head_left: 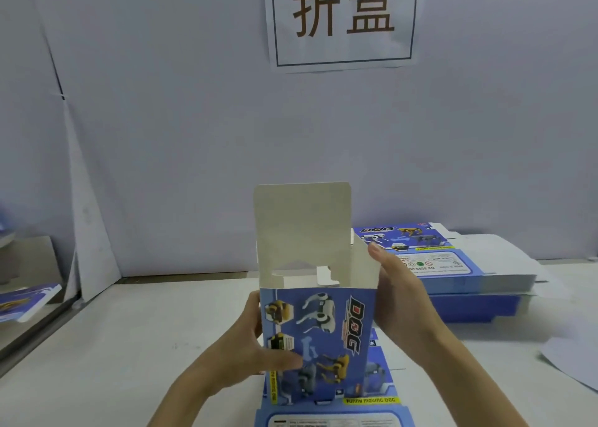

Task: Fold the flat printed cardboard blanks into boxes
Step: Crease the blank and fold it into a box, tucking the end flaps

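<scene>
Stacked blanks (453, 265) occupy the table's (129, 345) far right. The upright box (323, 329) stands over a flat blank (382, 407) at the near edge. The left grip (255, 345) clasps its left wall; the right grip (401, 297) presses flat against its right.

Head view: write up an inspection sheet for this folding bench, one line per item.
Surface: pale table.
Job's things: box upright, its top flap standing open, over a flat blank; stack of blanks behind on the right.
Clutter: white sheet at the right edge; printed blanks at the far left.
Hands: left hand grips the box's left edge, thumb on the front; right hand lies flat against its right side.
Cables: nothing seen.
Surroundings: pale wall with a paper sign.
</scene>
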